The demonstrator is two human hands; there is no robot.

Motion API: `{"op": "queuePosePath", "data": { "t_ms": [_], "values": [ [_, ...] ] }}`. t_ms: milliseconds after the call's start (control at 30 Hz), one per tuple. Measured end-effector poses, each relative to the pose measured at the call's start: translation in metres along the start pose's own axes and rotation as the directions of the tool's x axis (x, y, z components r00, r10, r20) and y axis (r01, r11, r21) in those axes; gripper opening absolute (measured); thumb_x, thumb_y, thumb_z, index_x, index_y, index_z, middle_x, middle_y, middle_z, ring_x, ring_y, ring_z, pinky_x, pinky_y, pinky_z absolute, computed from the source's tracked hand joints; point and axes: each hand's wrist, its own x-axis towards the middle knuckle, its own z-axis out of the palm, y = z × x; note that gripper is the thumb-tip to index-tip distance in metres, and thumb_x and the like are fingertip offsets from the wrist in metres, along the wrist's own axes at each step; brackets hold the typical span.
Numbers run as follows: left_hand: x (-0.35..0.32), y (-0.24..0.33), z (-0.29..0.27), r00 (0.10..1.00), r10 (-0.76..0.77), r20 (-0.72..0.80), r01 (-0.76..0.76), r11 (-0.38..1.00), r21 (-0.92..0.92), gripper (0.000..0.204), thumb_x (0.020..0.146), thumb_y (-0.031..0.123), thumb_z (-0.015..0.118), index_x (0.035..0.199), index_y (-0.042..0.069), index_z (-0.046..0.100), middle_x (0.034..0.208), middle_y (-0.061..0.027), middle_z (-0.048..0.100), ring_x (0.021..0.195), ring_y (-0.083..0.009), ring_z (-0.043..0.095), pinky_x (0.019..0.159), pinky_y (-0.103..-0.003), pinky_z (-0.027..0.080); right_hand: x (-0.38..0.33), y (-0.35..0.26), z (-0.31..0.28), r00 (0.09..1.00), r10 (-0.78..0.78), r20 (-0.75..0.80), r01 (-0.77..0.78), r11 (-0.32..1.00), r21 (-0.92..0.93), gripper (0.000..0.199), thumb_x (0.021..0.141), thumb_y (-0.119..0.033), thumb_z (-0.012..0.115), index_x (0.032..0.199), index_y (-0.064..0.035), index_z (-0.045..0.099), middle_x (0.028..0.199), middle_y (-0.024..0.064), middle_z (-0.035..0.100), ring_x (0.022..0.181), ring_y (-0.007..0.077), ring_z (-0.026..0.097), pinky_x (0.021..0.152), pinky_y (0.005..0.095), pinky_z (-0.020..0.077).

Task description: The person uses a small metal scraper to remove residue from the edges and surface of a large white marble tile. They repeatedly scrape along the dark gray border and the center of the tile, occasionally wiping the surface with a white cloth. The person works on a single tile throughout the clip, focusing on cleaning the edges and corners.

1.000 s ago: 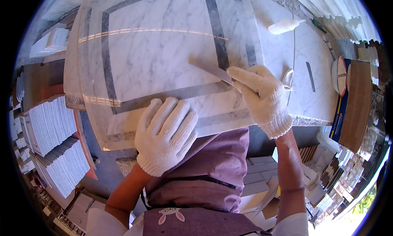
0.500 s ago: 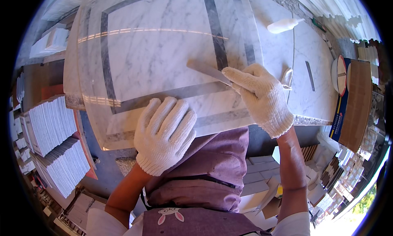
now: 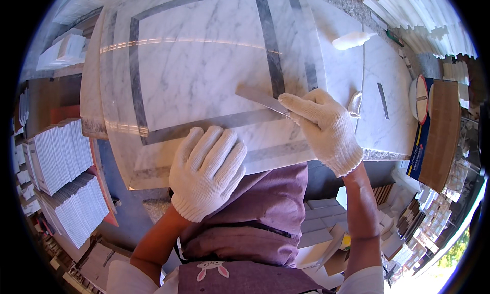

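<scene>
A polished white marble panel [image 3: 204,69] with dark grey inlaid bands lies flat before me. My right hand [image 3: 329,128], in a knitted white glove, is closed round the handle of a putty knife [image 3: 259,99]. The flat blade points left, low over the panel or touching it; I cannot tell which. My left hand [image 3: 207,169], also gloved, rests with its fingers flat on the panel's near edge. Its thumb lies along the side, and it holds nothing.
Right of the panel, a white squeeze bottle [image 3: 352,41], a thin grey strip [image 3: 383,101] and a small crumpled piece [image 3: 354,105] lie on a marble slab. A cardboard box [image 3: 440,133] and a round white dish [image 3: 419,97] stand far right. Stacked tiles [image 3: 64,158] are at left.
My view has shifted slightly. The right hand and the knife sit a little lower in the picture, the blade angled much as before. The left hand stays on the panel's edge.
</scene>
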Motion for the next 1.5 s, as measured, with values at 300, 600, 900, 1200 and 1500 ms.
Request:
{"op": "queuePosePath", "data": {
  "t_ms": [300,600,900,1200,1500],
  "values": [
    [0.001,-0.001,-0.001,1.0,0.002,0.013,-0.003,1.0,0.007,0.034,0.078,0.019,0.075,0.111,0.011,0.072,0.125,-0.0088,0.065,0.118,-0.0316,0.061,0.104,-0.053,0.047,-0.005,0.002,0.009,0.992,-0.075,-0.098,0.07,0.996,-0.058,0.031,0.088,-0.009,0.072,0.119,-0.014,0.075,0.086,0.0078,0.061,0.069,0.0248,0.063,0.06,0.0346,0.0507],
    [0.001,-0.002,0.0,1.0,0.015,0.02,-0.015,1.0,0.009,0.035,0.076,0.018,0.075,0.11,0.011,0.072,0.124,-0.0091,0.065,0.116,-0.0318,0.062,0.104,-0.053,0.048,-0.004,-0.004,0.001,1.0,-0.015,-0.015,0.015,1.0,-0.022,0.029,0.09,0.002,0.07,0.118,-0.0014,0.075,0.088,0.0099,0.064,0.077,0.0208,0.063,0.066,0.0302,0.0498],
    [0.0,0.0,-0.001,1.0,-0.01,0.03,0.01,1.0,-0.014,0.034,0.076,0.018,0.075,0.11,0.011,0.072,0.124,-0.0092,0.065,0.116,-0.0332,0.062,0.105,-0.054,0.047,-0.004,0.002,0.009,0.992,-0.093,-0.086,0.091,0.996,-0.024,0.029,0.088,-0.007,0.071,0.116,-0.015,0.077,0.086,0.0075,0.06,0.067,0.0231,0.063,0.059,0.034,0.0509],
    [-0.001,0.0,0.001,1.0,-0.014,0.012,0.014,1.0,-0.008,0.035,0.077,0.019,0.076,0.111,0.011,0.072,0.125,-0.0085,0.066,0.119,-0.032,0.061,0.105,-0.053,0.047,-0.003,-0.007,0.004,0.999,0.043,-0.027,-0.042,0.998,0.036,0.029,0.092,0.001,0.067,0.12,-0.0042,0.074,0.088,0.0102,0.063,0.079,0.0224,0.064,0.068,0.0314,0.0504],
    [-0.001,0.0,0.001,1.0,-0.01,0.018,0.01,1.0,-0.007,0.036,0.077,0.02,0.076,0.112,0.012,0.072,0.126,-0.0085,0.065,0.12,-0.0321,0.06,0.105,-0.054,0.047,-0.027,-0.018,0.014,0.94,0.261,-0.218,-0.246,0.965,0.096,0.033,0.09,0.001,0.066,0.123,-0.0016,0.072,0.089,0.0121,0.065,0.079,0.0204,0.063,0.072,0.0321,0.0507]
  ]
}}
